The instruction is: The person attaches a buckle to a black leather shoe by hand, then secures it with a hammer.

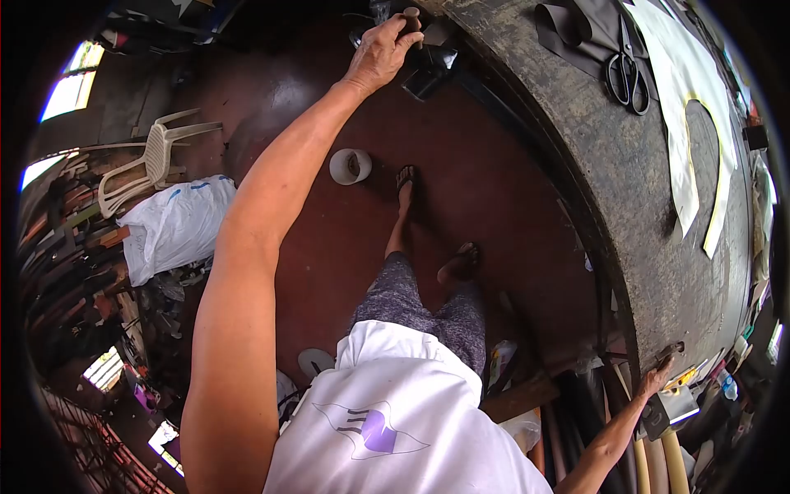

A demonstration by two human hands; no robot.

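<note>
My left hand is at the top, at the end of the outstretched arm. Its fingers are wrapped round a short brown wooden-looking handle; what that joins onto is hidden. Just below it hangs a shiny black object beside the table edge. Far to the lower right, my right hand reaches over the near part of the worktable. A small dark brown piece is at its fingertips, too small to name. Close to that hand are a grey metal box and several thin tools.
Black scissors, dark cloth and white pattern pieces lie on the table. On the red floor stands a white bucket. A plastic chair and a white sack are at left. Rolls of material stand below right.
</note>
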